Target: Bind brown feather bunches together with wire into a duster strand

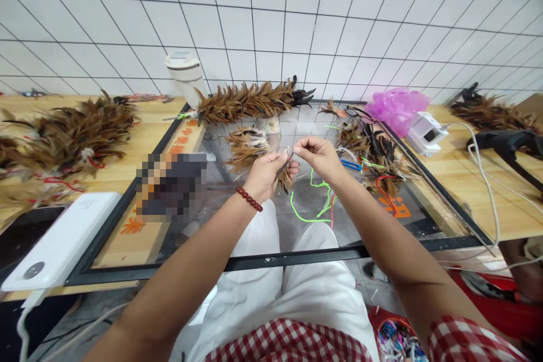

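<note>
In the head view, a small feather tuft (283, 182) is being pinched between the thumb and fingers of the left hand (265, 173), above the glass inside a black frame (297, 257), with the table (150, 119) being seen on either side. The thumb and forefinger of the right hand (320, 158) are being pressed together just beside the tuft's upper end; whether a thin quill or thread is being gripped there cannot be told.

Just beyond the left hand, a feather bundle (242, 150) with pale ends is being left loose on the glass, and a long feather garland (250, 100) is being kept behind it, near the wall. Below the right hand, green cord (311, 219) is being left in open loops, with a blue-handled tool (351, 166) and a feather heap (379, 144) being set to the right.

The tuft is being judged the weak point: if the left pinch were being slackened, single feathers could be shed, their ends being so narrow. Quills could also be bent or split through too hard a pull by the right fingertips. The cord loops are being judged at risk of tangling, should they be caught by the right forearm, and the loose bundle could be scattered by a brush from the left knuckles.
</note>
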### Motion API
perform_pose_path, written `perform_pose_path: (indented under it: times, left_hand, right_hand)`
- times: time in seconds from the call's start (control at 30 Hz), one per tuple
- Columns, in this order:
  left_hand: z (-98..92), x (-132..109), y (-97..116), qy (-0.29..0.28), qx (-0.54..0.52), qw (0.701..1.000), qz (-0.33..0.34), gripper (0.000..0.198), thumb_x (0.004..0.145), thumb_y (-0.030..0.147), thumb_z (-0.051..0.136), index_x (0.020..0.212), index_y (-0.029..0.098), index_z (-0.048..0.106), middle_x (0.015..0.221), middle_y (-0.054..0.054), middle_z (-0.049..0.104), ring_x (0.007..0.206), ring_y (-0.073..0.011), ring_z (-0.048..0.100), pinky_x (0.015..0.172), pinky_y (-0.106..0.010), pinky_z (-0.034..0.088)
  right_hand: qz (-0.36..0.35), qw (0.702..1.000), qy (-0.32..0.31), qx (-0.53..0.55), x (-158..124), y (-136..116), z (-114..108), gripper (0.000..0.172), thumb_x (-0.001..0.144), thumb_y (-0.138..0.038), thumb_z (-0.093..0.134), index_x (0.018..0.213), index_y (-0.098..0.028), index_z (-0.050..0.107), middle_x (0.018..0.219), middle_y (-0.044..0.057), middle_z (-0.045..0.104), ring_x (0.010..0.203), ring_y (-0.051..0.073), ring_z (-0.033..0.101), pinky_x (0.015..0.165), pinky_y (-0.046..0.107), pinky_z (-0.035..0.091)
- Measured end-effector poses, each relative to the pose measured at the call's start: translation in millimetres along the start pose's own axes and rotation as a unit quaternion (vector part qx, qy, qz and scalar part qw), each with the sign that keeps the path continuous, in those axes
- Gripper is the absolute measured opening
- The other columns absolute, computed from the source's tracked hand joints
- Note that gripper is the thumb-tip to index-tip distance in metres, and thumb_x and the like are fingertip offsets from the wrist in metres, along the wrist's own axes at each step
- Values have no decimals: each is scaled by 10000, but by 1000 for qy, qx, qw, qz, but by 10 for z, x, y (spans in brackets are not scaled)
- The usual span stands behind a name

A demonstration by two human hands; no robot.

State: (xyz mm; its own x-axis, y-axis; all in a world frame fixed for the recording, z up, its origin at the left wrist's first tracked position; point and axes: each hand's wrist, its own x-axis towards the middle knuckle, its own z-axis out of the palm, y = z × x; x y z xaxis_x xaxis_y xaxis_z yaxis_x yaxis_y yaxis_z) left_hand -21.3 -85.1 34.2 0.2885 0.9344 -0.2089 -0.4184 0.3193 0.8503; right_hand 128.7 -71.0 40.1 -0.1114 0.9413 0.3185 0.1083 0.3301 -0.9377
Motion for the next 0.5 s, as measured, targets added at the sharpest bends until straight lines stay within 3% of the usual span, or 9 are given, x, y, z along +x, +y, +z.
perform_pose_path:
  times: [0.23,0.37,0.5]
  left_hand:
    - [-39,16,-48,-45,28,998,35,189,740,254,700,718,81,627,561,-12,574,490,-74,527,532,-208,451]
    - [-68,17,-30,-59,18,997,35,176,763,255,674,699,105,607,518,32,488,476,-55,464,560,-207,454]
    - [-66,-1,-6,-81,21,996,28,172,780,257,653,700,114,599,525,27,490,493,-66,482,581,-213,459]
  right_hand:
    - [-58,995,17,-76,-35,11,58,273,733,-437,669,716,-169,621,678,10,587,652,123,531,646,270,427]
    - [-21,997,66,-16,-19,37,52,288,731,-437,666,832,-167,653,694,-8,593,603,95,478,592,246,400]
    - [-3,999,48,16,-14,39,56,336,715,-477,678,864,-175,677,733,1,628,637,104,508,621,254,420]
